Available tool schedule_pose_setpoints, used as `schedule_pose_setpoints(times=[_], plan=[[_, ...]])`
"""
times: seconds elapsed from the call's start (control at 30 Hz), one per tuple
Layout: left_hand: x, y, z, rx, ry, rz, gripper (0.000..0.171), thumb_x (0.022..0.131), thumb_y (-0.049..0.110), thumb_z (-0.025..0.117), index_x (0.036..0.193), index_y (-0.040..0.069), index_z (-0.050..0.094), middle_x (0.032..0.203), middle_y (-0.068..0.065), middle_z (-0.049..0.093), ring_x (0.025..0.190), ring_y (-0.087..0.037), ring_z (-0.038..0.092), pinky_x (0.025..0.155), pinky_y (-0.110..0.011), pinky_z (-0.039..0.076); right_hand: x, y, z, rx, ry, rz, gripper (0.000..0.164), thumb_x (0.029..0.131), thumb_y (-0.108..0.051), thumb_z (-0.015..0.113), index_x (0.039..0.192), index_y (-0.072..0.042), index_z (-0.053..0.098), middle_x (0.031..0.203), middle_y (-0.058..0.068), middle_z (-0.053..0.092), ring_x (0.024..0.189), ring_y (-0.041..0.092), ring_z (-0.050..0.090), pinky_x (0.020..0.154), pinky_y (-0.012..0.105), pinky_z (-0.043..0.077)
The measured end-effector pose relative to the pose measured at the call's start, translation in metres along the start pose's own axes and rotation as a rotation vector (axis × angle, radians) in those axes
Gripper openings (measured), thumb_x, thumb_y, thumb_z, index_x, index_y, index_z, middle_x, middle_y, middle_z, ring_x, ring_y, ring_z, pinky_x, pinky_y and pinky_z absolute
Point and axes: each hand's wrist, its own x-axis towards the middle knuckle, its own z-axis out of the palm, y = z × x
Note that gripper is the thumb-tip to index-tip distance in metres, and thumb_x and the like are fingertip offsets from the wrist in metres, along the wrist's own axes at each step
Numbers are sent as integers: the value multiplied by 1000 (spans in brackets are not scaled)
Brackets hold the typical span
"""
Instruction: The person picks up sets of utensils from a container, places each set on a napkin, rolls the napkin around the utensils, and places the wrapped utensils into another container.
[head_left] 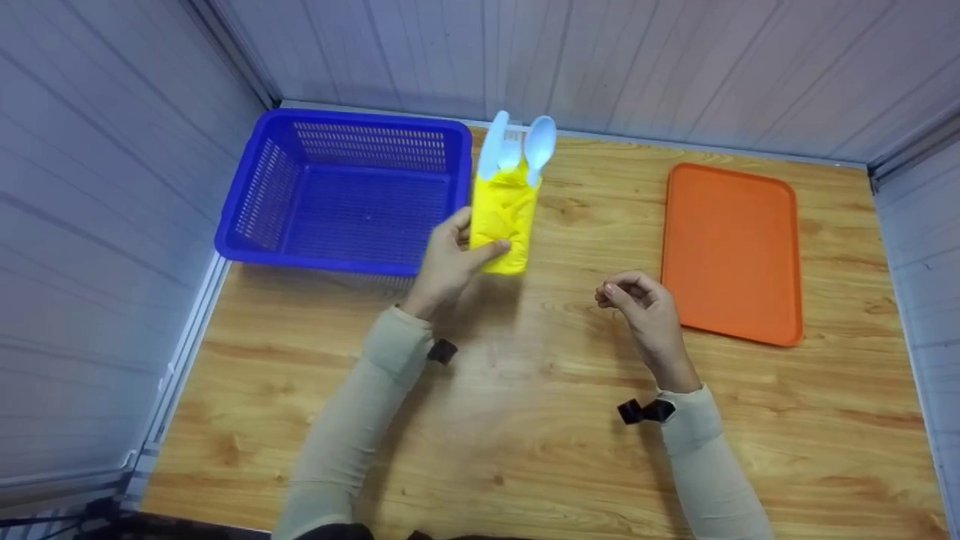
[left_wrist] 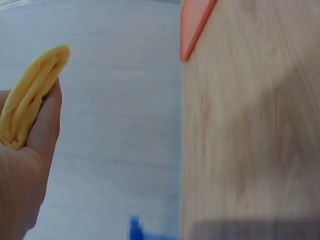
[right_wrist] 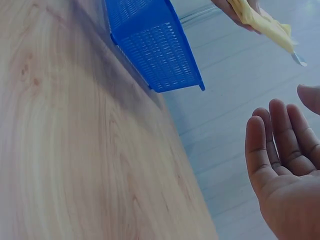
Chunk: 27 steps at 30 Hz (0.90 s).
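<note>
Thumb in front, my left hand (head_left: 448, 262) grips the lower part of a folded yellow napkin (head_left: 506, 214), held up above the table. From the napkin's top stick out a light blue knife (head_left: 492, 146), a fork (head_left: 510, 154) and a spoon (head_left: 540, 141); their lower ends are hidden in the folds. In the left wrist view only the napkin's layered bottom edge shows, between thumb and fingers. My right hand (head_left: 649, 315) hovers over the table with its fingers loosely bent and nothing in them, near the orange tray's left edge.
A blue plastic basket (head_left: 337, 264) with slotted walls stands at the back left, just behind my left hand. On the right lies a flat orange tray (head_left: 731, 247). Pale panel walls (head_left: 585, 67) enclose the wooden table (head_left: 555, 450) at the back and sides.
</note>
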Motion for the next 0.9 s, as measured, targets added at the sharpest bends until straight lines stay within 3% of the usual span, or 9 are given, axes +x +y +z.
schedule_pose_setpoints(times=[0.23,0.5,0.9], plan=[[10,18,-38,26,137,-120,48,85,-3,75,130,-3,58,110,-19,68,94,-31,68,80,-39,59,-6,5,-5,-31,11,45,26,96,-7,68,106,16,60,97,23,65,89,28,66,80,37,57],[31,18,-75,-13,193,-242,46,90,-7,67,134,-4,54,120,-23,63,104,-34,66,85,-37,57,-10,10,-8,-27,33,84,27,95,-6,69,106,16,59,97,24,65,89,29,66,80,37,57],[47,-2,-98,92,216,-382,47,93,-4,63,138,-3,49,124,-21,61,106,-30,64,86,-34,56,-16,15,-12,-27,39,116,31,94,-10,71,107,16,59,98,23,65,90,30,66,80,38,57]])
